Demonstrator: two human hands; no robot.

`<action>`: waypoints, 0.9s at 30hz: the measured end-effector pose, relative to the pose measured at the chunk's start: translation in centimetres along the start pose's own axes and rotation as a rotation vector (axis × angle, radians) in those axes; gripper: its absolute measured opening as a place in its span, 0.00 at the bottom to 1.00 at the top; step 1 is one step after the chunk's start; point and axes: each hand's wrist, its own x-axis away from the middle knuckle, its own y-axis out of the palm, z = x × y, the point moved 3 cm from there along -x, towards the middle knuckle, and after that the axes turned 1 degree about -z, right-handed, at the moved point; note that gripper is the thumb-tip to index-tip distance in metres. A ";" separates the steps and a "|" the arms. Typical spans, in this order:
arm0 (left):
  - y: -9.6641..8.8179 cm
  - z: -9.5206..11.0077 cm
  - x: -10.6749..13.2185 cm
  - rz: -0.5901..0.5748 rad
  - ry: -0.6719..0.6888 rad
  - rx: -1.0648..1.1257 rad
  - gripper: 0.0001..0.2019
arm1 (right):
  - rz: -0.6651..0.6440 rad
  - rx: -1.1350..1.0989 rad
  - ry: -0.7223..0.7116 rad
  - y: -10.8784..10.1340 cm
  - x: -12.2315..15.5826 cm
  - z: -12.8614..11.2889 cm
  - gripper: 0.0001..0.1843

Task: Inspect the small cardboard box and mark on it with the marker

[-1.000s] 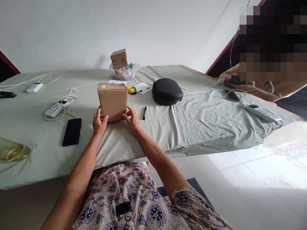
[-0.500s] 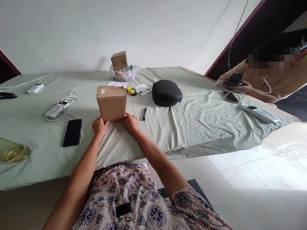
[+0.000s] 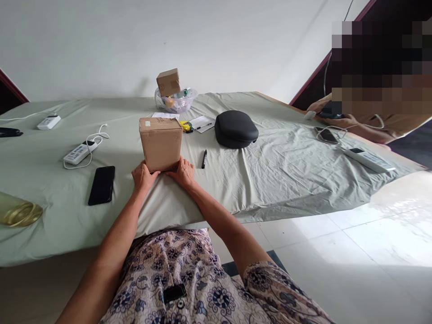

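A brown cardboard box [image 3: 161, 143] sealed with tape stands upright on the grey-green cloth covering the table [image 3: 270, 171]. My left hand [image 3: 143, 175] grips its lower left corner, fingers curled against the base. My right hand [image 3: 184, 172] presses the lower right corner, with its fingers under the front edge. Both hands hold the box low down, close to the table's near edge.
A black phone [image 3: 101, 185] lies left of the box and a black marker [image 3: 204, 159] right of it. Behind are a black case [image 3: 236, 129], a clear bowl [image 3: 182, 104] with a small box [image 3: 168, 82] on top, and power strips [image 3: 79, 153]. Another person's hand [image 3: 332, 114] holds a phone at far right.
My hands slid from the box's sides down to its bottom corners and closed in. The box shifted slightly to the right.
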 end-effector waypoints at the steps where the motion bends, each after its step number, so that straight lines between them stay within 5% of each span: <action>1: 0.0 -0.1 0.0 0.001 0.002 0.002 0.26 | 0.010 -0.003 -0.002 0.1 -0.1 0.1 0.47; 7: 0.5 -0.9 -0.5 0.018 -0.001 0.092 0.24 | -0.012 -0.060 -0.039 0.2 -0.5 0.8 0.39; 14: 0.5 -1.8 -0.6 0.061 -0.101 0.332 0.35 | -0.097 -0.171 -0.046 -0.1 -0.6 0.3 0.36; 21: 0.0 -2.4 -1.4 0.152 0.044 0.784 0.33 | -0.154 -0.372 -0.074 0.2 -0.1 -0.4 0.26; 27: -1.3 -1.1 -1.4 0.147 0.184 0.898 0.45 | -0.200 -0.605 -0.157 0.9 0.1 -0.8 0.24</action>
